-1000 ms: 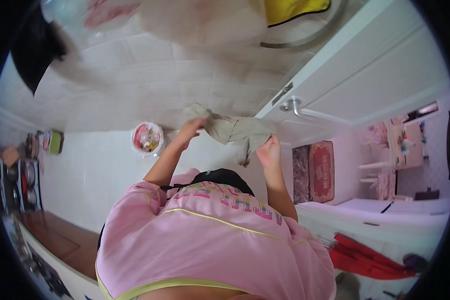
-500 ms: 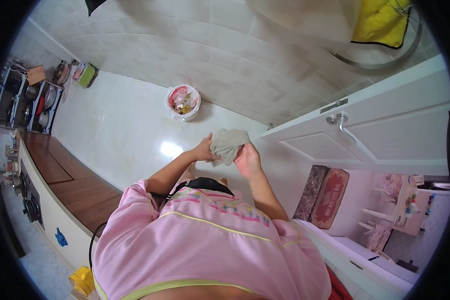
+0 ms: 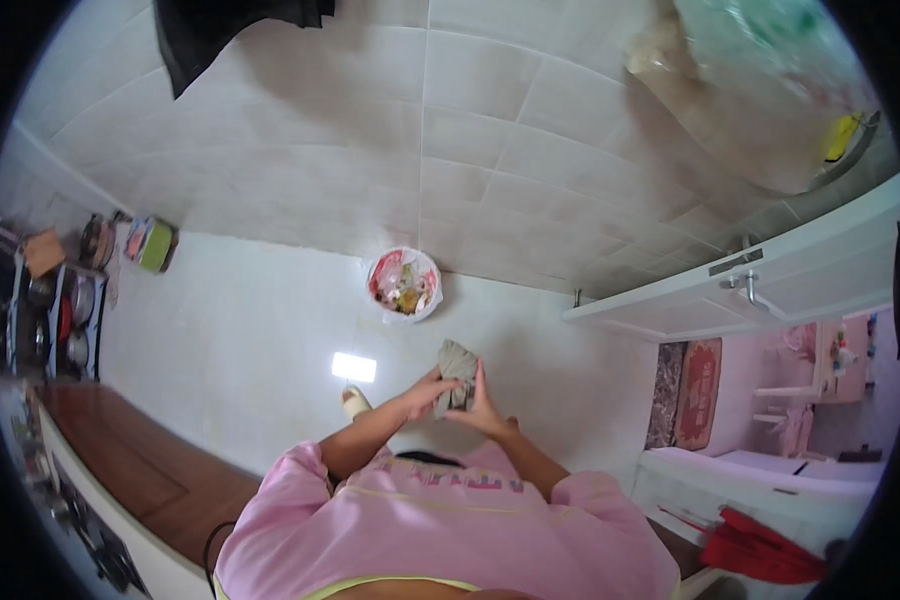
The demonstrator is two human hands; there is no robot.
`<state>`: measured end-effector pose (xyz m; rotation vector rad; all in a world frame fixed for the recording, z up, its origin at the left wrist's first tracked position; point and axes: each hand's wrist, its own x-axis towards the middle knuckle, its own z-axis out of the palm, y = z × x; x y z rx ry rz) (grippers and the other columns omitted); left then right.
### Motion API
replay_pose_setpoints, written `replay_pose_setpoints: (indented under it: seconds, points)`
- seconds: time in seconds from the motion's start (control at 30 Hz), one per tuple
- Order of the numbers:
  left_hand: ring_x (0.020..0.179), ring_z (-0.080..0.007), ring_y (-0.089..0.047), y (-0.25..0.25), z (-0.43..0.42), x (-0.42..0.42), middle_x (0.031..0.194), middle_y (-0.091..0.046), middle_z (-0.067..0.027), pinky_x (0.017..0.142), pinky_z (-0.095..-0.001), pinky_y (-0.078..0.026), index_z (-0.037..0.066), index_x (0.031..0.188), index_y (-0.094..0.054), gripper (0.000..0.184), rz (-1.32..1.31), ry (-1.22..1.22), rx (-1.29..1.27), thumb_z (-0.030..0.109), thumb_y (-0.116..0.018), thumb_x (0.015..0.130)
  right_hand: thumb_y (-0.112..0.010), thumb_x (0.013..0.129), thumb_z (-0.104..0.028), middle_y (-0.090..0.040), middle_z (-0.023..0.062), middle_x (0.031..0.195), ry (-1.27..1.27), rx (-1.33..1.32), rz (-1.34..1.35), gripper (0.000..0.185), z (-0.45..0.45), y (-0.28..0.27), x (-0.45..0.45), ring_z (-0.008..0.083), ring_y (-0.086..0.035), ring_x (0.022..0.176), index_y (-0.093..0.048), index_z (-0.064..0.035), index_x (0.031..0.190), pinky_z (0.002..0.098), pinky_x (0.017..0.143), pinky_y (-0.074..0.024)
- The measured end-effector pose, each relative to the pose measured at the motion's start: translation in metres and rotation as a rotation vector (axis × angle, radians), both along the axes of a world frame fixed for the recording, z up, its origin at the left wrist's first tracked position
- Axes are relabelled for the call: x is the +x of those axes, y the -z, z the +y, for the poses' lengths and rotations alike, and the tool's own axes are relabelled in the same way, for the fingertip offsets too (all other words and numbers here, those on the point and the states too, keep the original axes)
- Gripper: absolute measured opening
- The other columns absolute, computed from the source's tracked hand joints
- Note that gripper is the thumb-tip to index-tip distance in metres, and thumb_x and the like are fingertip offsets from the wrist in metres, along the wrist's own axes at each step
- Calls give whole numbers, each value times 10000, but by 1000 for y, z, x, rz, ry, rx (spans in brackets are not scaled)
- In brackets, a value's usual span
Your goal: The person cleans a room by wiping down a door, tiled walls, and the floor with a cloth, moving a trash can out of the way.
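Observation:
A grey-beige cloth (image 3: 457, 361), bunched into a small bundle, is between my two hands in front of my body. My left hand (image 3: 427, 392) has its fingers wrapped round the lower left side of the cloth. On the right side my right hand (image 3: 481, 405) presses against it, fingers pointing up along its edge. Beyond the hands, a round bin (image 3: 405, 285) with a white liner holds bits of rubbish and stands on the pale floor by the tiled wall.
A white door (image 3: 670, 300) with a metal handle stands at the right. A brown cabinet front (image 3: 150, 440) runs along the left, below a rack of pans (image 3: 70, 320). Plastic bags (image 3: 760, 90) hang at the upper right. A red mat (image 3: 699, 395) lies beyond the doorway.
The cloth was stretched out between both hands, then folded, and is now a smaller bundle. My hands have come closer together. The camera view has shifted.

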<state>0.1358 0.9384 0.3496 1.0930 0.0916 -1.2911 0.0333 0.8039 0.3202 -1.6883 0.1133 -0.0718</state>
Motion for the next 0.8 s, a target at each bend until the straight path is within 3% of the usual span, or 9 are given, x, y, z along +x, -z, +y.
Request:
replay_pose_setpoints:
  seconds: [0.1, 0.2, 0.33, 0.43, 0.53, 0.6, 0.7, 0.77, 0.8]
  points:
    - [917, -114, -538, 30, 28, 32, 1123, -519, -20, 709, -255, -457, 68, 1260, -388, 509, 136, -6, -34, 264, -585, 834, -744, 672, -112, -355, 150, 1312, 202, 127, 66, 945, 41, 41, 46, 238, -351, 1213, -117, -30, 1374, 361, 968, -326]
    - [897, -77, -510, 87, 45, 79, 1084, -525, 1, 653, -202, -408, 85, 1254, -406, 488, 22, 281, 131, 312, -563, 851, -739, 672, -85, -458, 110, 1217, 257, 527, 279, 828, 34, 117, 84, 197, -466, 1094, -235, -30, 1327, 319, 920, -376]
    - [1062, -137, -489, 152, 32, 131, 1128, -549, -26, 895, -283, -362, 81, 1190, -515, 430, -273, 192, -31, 344, -550, 853, -689, 715, -48, -522, 69, 1108, 403, 598, 294, 615, 3, 186, 128, 165, -503, 1019, -359, -38, 1233, 299, 879, -410]
    - [966, -127, -522, 240, 39, 184, 1052, -551, -26, 851, -270, -402, 59, 1109, -553, 334, -456, -18, 106, 300, -519, 880, -655, 758, -52, -525, 59, 1093, 548, 631, 153, 545, -49, 185, 162, 150, -512, 993, -378, -50, 1228, 301, 845, -432]
    - [810, -115, -550, 361, 70, 258, 986, -592, -48, 702, -232, -448, 43, 1064, -574, 237, -790, -232, 273, 158, -529, 862, -644, 777, -55, -513, 63, 1097, 868, 350, -194, 585, -116, 188, 195, 142, -507, 915, -332, -39, 1272, 284, 788, -434]
    - [940, -153, -544, 403, 89, 307, 1027, -595, -71, 758, -273, -437, 51, 1068, -581, 251, -1175, -388, 386, 171, -544, 851, -678, 746, -94, -466, 116, 1154, 894, -92, -519, 683, -178, 200, 223, 195, -461, 1002, -278, -2, 1292, 315, 856, -381]
    - [986, -195, -536, 447, 108, 366, 1048, -593, -80, 829, -296, -411, 62, 1060, -588, 279, -1140, -470, 508, 248, -544, 857, -667, 702, -392, -255, 199, 1385, 909, -1394, -812, 795, -246, 177, 269, 398, -199, 1280, -277, -105, 1333, 500, 1015, -175]
    - [1011, -196, -528, 461, 107, 383, 1045, -587, -108, 862, -304, -406, 11, 1081, -557, 373, -1069, -425, 491, 307, -540, 854, -528, 761, -534, -205, 165, 1426, 948, -1725, -970, 685, -287, 196, 310, 384, -178, 1302, -354, -171, 1315, 545, 1001, -168]
    - [1016, -194, -528, 456, 100, 381, 1044, -584, -115, 870, -305, -408, -6, 1084, -547, 406, -977, -410, 458, 325, -544, 850, -507, 760, -554, -214, 161, 1424, 975, -1647, -1037, 664, -289, 207, 321, 383, -186, 1300, -378, -195, 1303, 553, 996, -173]
